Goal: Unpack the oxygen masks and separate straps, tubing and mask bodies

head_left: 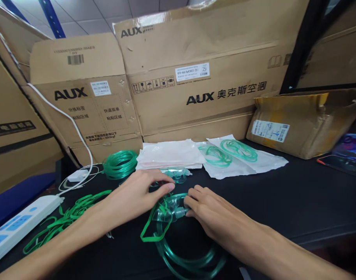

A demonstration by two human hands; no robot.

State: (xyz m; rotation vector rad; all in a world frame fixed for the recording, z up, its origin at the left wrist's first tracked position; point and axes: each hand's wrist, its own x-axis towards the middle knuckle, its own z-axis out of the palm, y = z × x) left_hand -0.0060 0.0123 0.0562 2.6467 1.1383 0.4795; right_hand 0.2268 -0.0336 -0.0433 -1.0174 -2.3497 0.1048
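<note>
A clear green oxygen mask [166, 213] with a green elastic strap [147, 231] lies on the black table in front of me. Its coiled green tubing [183, 264] spreads below it. My right hand [205, 208] is closed on the tubing beside the mask's pale connector [180, 212]. Over the upper edge of the mask, my left hand [147, 190] has thumb and forefinger drawn together; whatever is between them is hidden. Just beyond the left fingers lies another clear mask [178, 174], partly covered by that hand.
Green elastic straps [75, 212] are heaped left, near a white power strip [26, 225]. Behind are a green tubing coil [120, 164], stacked white pouches [169, 153] and pouches holding tubing [244, 157]. An opened carton [294, 124] and a phone [341, 165] stand right; large cartons [213, 77] wall the back.
</note>
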